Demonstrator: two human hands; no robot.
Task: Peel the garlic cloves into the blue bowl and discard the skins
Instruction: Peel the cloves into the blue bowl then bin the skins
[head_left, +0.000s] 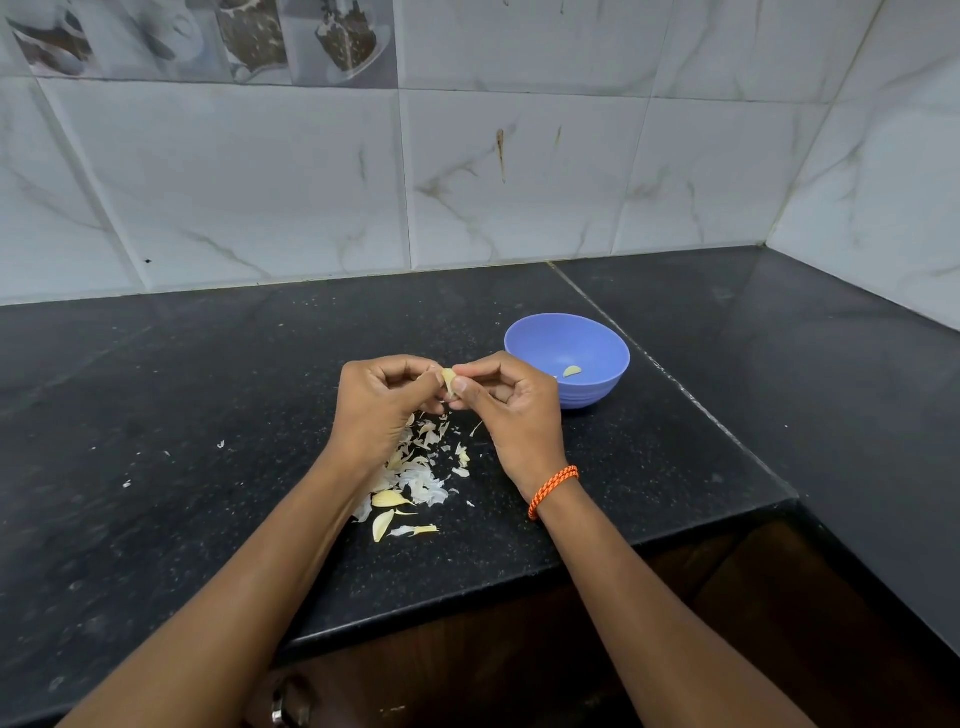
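Mid-peel on one garlic clove (449, 382), pinched between both my hands.

My left hand (382, 405) gripped the clove while my right hand (501, 402) picked at its skin above the skins (415, 470) on the black surface (156, 415). One peeled clove (572, 371) lay in the blue bowl (597, 392) just beside my right hand. Next, I judged: strip the last skin and drop the clove in.

A black speckled countertop (208, 395) meets white marble-veined wall tiles (260, 182), with dark cabinet fronts (467, 675) below.
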